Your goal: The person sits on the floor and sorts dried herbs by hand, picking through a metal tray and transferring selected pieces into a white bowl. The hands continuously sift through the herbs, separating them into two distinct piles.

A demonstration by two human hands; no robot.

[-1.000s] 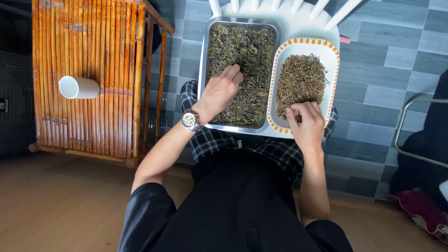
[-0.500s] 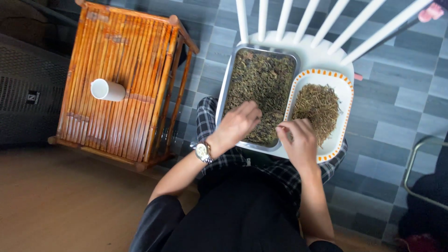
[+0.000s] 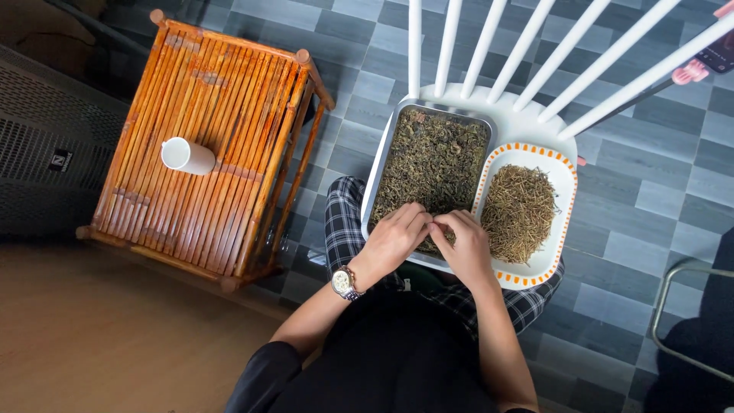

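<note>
Both hands meet at the near end of the metal tray [image 3: 390, 153] full of dark dried leaves [image 3: 432, 160]: left hand [image 3: 394, 239] and right hand [image 3: 462, 245] pinching bits, fingertips touching. Just right sits an oval orange-trimmed plate [image 3: 564, 229] of stems [image 3: 520, 210], all on a white chair [image 3: 520, 126]. Bamboo stool [image 3: 206, 138] with a white cup [image 3: 187, 156] further left.

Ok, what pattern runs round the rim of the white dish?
Orange dashes round the white dish's rim, head view.
</note>
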